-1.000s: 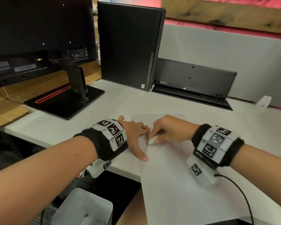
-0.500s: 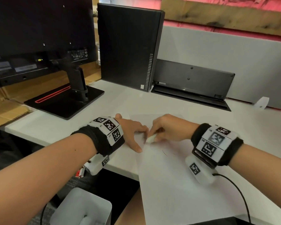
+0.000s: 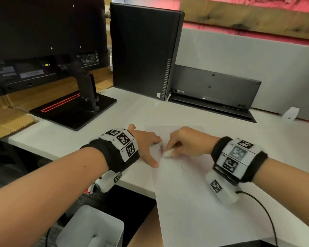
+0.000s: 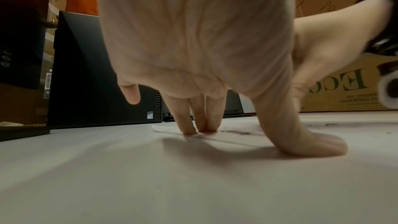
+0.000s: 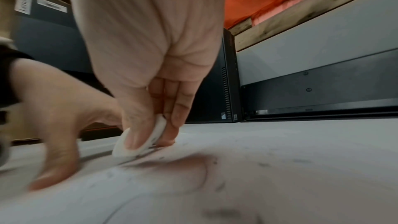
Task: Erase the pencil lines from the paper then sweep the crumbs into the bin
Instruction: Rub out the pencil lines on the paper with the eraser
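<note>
Left hand flat, fingers spread, pinning paper at its left edge; right hand pinches eraser on the pencil marks. Rub short strokes away from the pin (paper overhangs desk). Bin below left.

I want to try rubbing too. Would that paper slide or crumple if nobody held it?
Probably. The paper looks thin and hangs past the desk edge, so it is likely floppy. The left hand presses it flat while the right hand rubs the eraser.
</note>
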Demonstrator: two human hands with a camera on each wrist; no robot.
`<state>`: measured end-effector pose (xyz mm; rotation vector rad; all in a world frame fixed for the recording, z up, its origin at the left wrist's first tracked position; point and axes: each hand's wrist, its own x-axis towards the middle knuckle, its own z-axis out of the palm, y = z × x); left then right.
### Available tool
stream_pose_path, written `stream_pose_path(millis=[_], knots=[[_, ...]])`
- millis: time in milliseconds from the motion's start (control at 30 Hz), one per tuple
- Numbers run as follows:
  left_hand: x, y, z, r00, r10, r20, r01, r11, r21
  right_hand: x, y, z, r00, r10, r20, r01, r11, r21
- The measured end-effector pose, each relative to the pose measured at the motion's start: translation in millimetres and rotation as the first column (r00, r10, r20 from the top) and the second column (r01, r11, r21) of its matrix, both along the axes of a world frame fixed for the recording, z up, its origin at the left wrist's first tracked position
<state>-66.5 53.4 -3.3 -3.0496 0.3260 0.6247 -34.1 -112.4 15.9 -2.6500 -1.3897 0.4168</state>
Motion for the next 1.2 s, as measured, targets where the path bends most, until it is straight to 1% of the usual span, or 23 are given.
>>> stream_pose_path(millis=[67, 133, 267, 367, 467, 533, 600, 700, 833, 900, 967, 1033, 1100, 1200], knots=[[0, 0, 0, 1.0, 0.001, 0.005, -0.001, 0.999, -0.047, 10, 13, -1, 0.999, -0.016, 0.031, 0.015, 1.0, 0.017], [0, 1, 0, 1.0, -0.003, 0.011, 0.003, 0.999, -0.053, 13, 15, -7, 0.999, -0.021, 0.043, 0.02, 1.0, 0.019], [2, 1, -2, 1.0, -0.003, -0.001, 0.003, 1.0, 0.023, -3, -10, -11, 1.0, 0.006, -0.03, -0.006, 1.0, -0.024], [2, 2, -2, 1.0, -0.016, 0.0, 0.016, 1.0, 0.024, -10, -20, -8, 0.996, 0.019, -0.085, -0.022, 0.999, -0.034], [2, 1, -2, 1.0, -0.023, 0.002, 0.023, 1.0, 0.01, 1, -3, -5, 0.999, -0.02, -0.031, 0.021, 0.999, 0.042], [1, 1, -2, 1.0, -0.023, 0.002, 0.024, 1.0, -0.02, 9, 10, -7, 0.999, -0.031, -0.008, 0.031, 0.998, 0.063], [1, 2, -2, 1.0, -0.022, 0.004, 0.022, 0.999, -0.028, 11, 12, -11, 0.999, -0.033, -0.012, 0.034, 0.998, 0.044], [3, 2, -3, 1.0, -0.01, 0.003, 0.01, 1.0, 0.008, 1, -5, -12, 1.0, -0.002, -0.025, 0.001, 1.0, -0.024], [4, 4, -5, 1.0, -0.002, -0.003, 0.002, 1.0, 0.008, -11, -24, -9, 0.995, 0.012, -0.096, -0.016, 0.999, -0.045], [3, 4, -4, 1.0, -0.002, -0.004, 0.002, 1.0, 0.013, -5, -15, -8, 0.998, -0.004, -0.059, 0.003, 1.0, -0.028], [2, 2, -3, 1.0, -0.011, -0.006, 0.011, 1.0, 0.009, 3, 0, -8, 1.0, -0.023, -0.019, 0.024, 0.999, 0.031], [1, -1, -1, 1.0, -0.019, -0.003, 0.019, 1.0, 0.015, 5, 10, -10, 0.999, -0.026, -0.029, 0.028, 0.998, 0.047], [2, -1, -1, 1.0, -0.013, -0.003, 0.013, 0.999, 0.036, 1, 8, -12, 0.999, -0.019, -0.042, 0.02, 1.0, 0.02], [5, 1, -5, 1.0, 0.014, -0.017, -0.013, 0.998, 0.065, -10, -14, -13, 0.998, 0.003, -0.058, -0.006, 0.999, -0.043]])
